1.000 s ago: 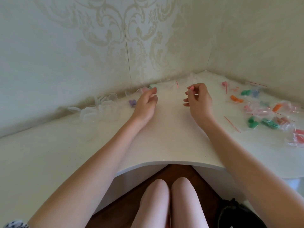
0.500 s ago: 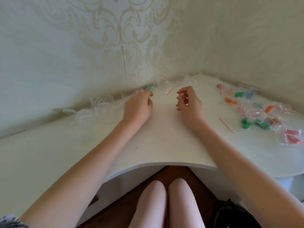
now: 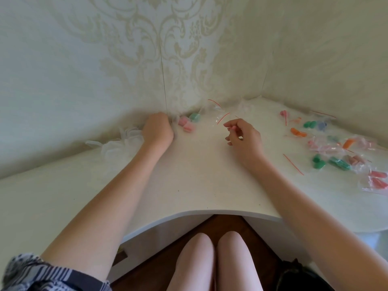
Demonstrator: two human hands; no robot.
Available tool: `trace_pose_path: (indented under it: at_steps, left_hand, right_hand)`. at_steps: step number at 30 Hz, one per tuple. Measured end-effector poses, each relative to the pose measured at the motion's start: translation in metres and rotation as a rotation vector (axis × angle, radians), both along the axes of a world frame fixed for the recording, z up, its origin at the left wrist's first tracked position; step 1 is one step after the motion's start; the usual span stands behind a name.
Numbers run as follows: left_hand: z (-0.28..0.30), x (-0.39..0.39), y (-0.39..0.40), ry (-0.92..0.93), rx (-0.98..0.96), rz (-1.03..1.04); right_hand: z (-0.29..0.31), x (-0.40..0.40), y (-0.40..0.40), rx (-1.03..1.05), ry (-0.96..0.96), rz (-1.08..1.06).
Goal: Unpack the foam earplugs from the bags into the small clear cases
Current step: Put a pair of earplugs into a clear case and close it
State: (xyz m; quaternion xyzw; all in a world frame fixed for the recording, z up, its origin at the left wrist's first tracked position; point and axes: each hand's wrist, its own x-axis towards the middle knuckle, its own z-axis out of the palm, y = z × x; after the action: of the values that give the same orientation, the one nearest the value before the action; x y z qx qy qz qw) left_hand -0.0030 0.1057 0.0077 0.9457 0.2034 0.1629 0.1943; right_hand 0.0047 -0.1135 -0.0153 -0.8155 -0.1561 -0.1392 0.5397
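My left hand (image 3: 157, 131) lies by the wall with its fingers curled away from me among the small clear cases (image 3: 123, 139); what they touch is hidden. Just right of it, two pink earplugs (image 3: 185, 123) and a teal earplug (image 3: 195, 117) lie on the white desk (image 3: 199, 175), apart from the hand. My right hand (image 3: 244, 136) hovers at the middle of the desk with its fingers curled and pinches a small pink piece, apparently an earplug. Emptied clear bags (image 3: 216, 114) with red zip strips lie behind it.
Several bags of earplugs (image 3: 338, 158) in green, orange, pink and blue are scattered along the right side of the desk. A loose red strip (image 3: 292, 164) lies near my right forearm. Walls close off the back and right. The desk's curved front edge is above my knees.
My left hand let go of the teal earplug and shifted left to the clear cases, which uncovered the pink earplugs. My right hand stayed almost in place, still pinching its pink piece.
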Motion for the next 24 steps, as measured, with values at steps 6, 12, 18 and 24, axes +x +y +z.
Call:
trace_pose_path:
  at_steps: [6,12,18,24]
  left_hand:
    - [0.007,0.012,0.004,-0.067,-0.156,0.101]
    - [-0.009,0.026,0.01,-0.171,-0.285,0.149]
    - [-0.009,0.02,-0.007,-0.182,-0.298,0.067]
    - [-0.024,0.015,-0.002,-0.357,-0.303,-0.027]
  right_hand:
    - [0.0,-0.001,0.001,-0.038,-0.001,0.005]
    - [0.002,-0.003,0.001,-0.064,0.001,0.026]
    - [0.003,-0.005,0.002,-0.042,0.005,0.027]
    - [0.009,-0.011,0.002,0.021,-0.017,0.054]
